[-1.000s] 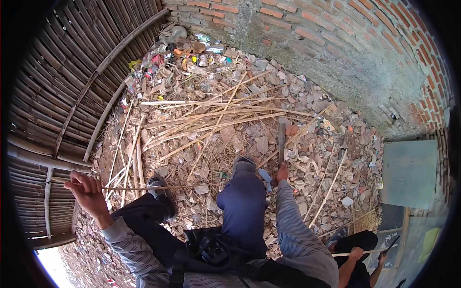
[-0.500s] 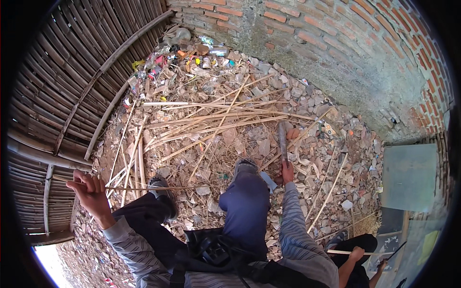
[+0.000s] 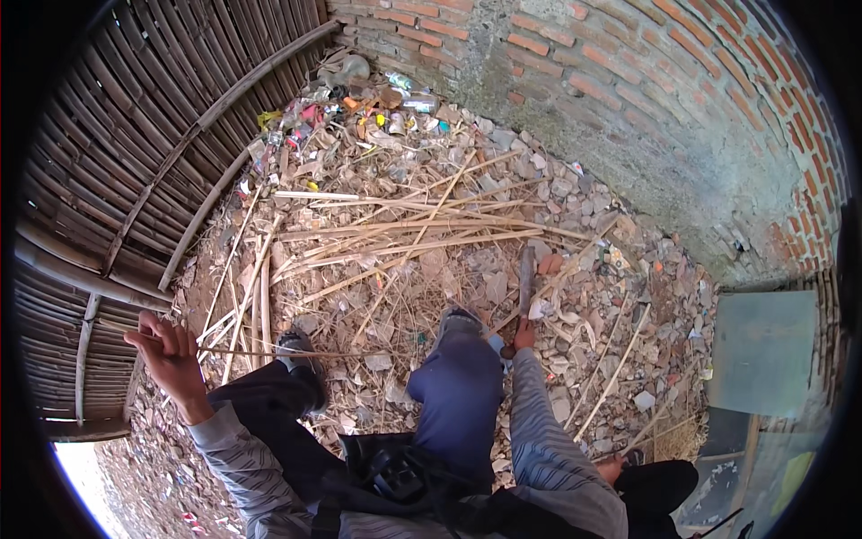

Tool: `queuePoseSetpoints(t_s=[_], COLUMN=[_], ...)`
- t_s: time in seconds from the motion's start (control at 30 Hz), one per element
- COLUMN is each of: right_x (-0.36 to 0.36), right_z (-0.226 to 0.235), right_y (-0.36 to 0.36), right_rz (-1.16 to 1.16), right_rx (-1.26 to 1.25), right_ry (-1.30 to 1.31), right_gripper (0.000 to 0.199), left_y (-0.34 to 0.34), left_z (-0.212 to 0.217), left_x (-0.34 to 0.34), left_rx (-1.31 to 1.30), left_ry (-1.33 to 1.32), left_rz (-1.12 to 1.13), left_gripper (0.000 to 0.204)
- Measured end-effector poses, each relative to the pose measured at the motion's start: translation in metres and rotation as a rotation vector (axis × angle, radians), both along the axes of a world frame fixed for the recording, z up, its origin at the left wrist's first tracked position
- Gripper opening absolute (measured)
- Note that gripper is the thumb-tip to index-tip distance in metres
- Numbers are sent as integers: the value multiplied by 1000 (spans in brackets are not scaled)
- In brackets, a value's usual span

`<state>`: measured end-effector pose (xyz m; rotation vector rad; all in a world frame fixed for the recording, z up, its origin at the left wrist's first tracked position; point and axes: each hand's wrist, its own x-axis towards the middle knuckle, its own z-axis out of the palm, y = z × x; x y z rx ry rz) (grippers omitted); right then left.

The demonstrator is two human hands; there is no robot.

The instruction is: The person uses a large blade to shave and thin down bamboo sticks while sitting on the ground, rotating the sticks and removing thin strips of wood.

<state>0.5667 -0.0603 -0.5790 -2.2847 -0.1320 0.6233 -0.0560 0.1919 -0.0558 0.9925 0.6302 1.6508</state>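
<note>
At the left, my left hand (image 3: 172, 361) is closed round a thin bamboo strip (image 3: 287, 353). The strip runs rightward, low across the front of my left shoe. My right hand (image 3: 523, 337) grips a machete by its handle, beside my right knee. Its dark blade (image 3: 526, 280) points away from me over the rubble. Beyond my feet, several pale bamboo strips (image 3: 422, 235) lie in a loose crisscross pile. The blade's far end is close to the pile's right end.
Broken stones and litter (image 3: 575, 287) cover the ground. A slatted bamboo wall (image 3: 108, 162) rises at the left, a brick wall (image 3: 611, 90) at the back right. Another person's dark-clothed leg (image 3: 660, 485) is at the lower right, near a pale panel (image 3: 763, 350).
My right hand and the machete have shifted slightly left and nearer. My left hand keeps its strip. The other person's hands and pale strip have gone from the lower right.
</note>
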Motion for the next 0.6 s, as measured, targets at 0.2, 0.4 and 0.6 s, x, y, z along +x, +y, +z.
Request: queuePoseSetpoints(t_s=[0.2,0.4,0.6], right_x=[-6,-39,1], right_z=[65,169,26], right_y=[20,76,-5], right_rz=[90,85,34], right_rx=[82,342,-178], right_ry=[-434,-277,-178], right_gripper=[54,53,73], left_y=[5,-17,6], left_z=[-4,2,-2], left_x=[2,-33,0], left_rx=[102,109,79], left_ry=[38,65,35], left_rz=[-171,-127,-92], left_gripper=[46,46,51])
